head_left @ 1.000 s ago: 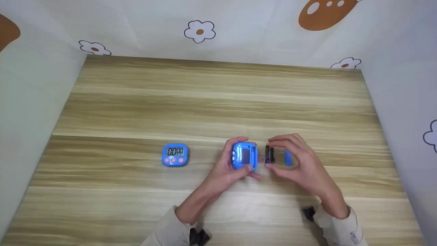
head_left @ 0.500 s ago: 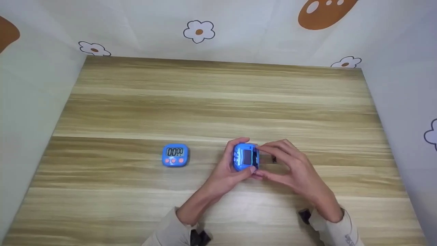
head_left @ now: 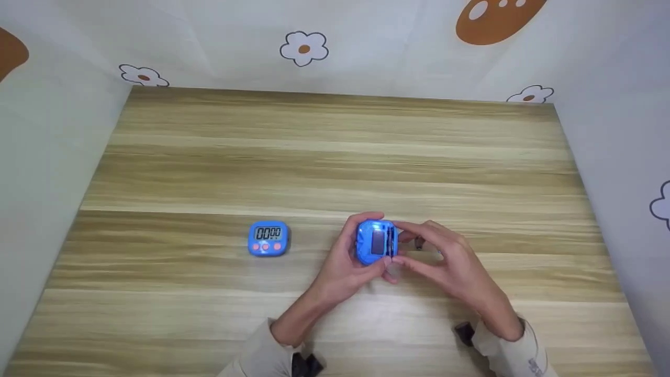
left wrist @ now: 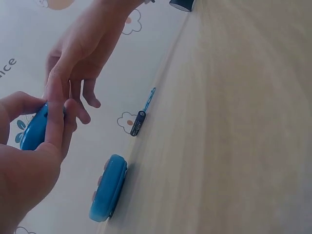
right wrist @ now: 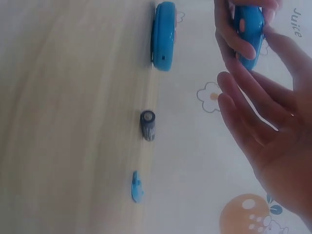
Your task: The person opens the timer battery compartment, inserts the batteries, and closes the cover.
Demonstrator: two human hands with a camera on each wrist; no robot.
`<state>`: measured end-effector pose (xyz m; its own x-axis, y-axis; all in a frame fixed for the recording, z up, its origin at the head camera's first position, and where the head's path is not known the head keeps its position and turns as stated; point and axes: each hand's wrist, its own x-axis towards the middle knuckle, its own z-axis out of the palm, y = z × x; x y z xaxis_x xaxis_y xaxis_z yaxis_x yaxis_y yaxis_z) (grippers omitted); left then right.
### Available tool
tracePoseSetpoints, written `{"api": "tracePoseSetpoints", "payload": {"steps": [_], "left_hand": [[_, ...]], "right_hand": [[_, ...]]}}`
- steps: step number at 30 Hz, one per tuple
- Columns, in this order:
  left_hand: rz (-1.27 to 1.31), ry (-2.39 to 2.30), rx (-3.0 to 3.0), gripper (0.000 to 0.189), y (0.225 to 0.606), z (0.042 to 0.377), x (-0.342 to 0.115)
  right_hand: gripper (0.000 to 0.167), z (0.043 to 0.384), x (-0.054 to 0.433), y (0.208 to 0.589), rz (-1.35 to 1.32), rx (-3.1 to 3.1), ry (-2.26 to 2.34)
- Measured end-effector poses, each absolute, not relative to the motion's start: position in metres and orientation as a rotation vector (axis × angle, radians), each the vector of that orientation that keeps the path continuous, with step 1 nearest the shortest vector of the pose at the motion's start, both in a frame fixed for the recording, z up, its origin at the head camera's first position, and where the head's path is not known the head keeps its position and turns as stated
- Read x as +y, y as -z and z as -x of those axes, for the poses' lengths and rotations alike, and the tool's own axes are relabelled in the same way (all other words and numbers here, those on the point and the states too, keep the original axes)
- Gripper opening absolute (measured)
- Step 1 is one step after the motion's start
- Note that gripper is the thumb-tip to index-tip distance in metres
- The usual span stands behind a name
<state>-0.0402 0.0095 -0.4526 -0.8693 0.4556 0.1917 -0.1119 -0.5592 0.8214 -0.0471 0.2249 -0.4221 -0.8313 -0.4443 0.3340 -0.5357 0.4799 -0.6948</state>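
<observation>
In the head view my left hand [head_left: 343, 269] grips a blue digital timer [head_left: 365, 248], back side up, its thumb on the lower edge by the uncovered battery slot. A dark battery [head_left: 389, 241] lies along that slot. My right hand [head_left: 458, 264] pinches the battery's two ends between thumb and index finger, right at the timer's edge. The right wrist view shows the held timer [right wrist: 251, 31] raised above the table. Another battery [right wrist: 147, 125] lies on the table, mostly covered by my right fingers in the head view. Past it lies the small blue battery cover [right wrist: 137, 187].
A second blue timer [head_left: 268, 239] sits face up to the left of my hands, its display reading zeros and its buttons pink. The wood-grain table [head_left: 324, 152] is bounded by pale flowered sheets [head_left: 366, 47] at the back and sides.
My right hand has moved left from beside the spare battery and cover to the held timer, bringing one battery into the slot. My left hand has barely shifted.
</observation>
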Motion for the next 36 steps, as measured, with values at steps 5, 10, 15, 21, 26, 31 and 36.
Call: {"api": "tracePoseSetpoints", "payload": {"steps": [5, 10, 15, 21, 26, 31, 36], "left_hand": [[-0.443, -2.471, 1.32, 0.066, 0.452, 0.038, 0.011], [-0.298, -2.485, 1.276, 0.062, 0.452, 0.037, 0.01], [-0.258, -2.47, 1.208, 0.065, 0.453, 0.038, 0.008], [-0.319, -2.416, 1.214, 0.074, 0.453, 0.039, 0.006], [-0.364, -2.39, 1.217, 0.073, 0.454, 0.039, 0.007], [-0.377, -2.383, 1.208, 0.072, 0.455, 0.039, 0.008], [-0.372, -2.374, 1.218, 0.071, 0.455, 0.04, 0.008]], "right_hand": [[0.059, 0.047, 0.223, 0.42, -0.883, -2.605, -1.255], [0.054, 0.054, 0.244, 0.413, -0.859, -2.636, -1.19], [0.047, 0.061, 0.281, 0.414, -0.687, -2.879, -0.937], [0.056, 0.068, 0.302, 0.429, -0.689, -3.084, -0.634], [0.055, 0.07, 0.304, 0.434, -0.681, -3.088, -0.661], [0.053, 0.072, 0.303, 0.439, -0.697, -3.069, -0.656], [0.058, 0.071, 0.303, 0.439, -0.723, -3.081, -0.795]]}}
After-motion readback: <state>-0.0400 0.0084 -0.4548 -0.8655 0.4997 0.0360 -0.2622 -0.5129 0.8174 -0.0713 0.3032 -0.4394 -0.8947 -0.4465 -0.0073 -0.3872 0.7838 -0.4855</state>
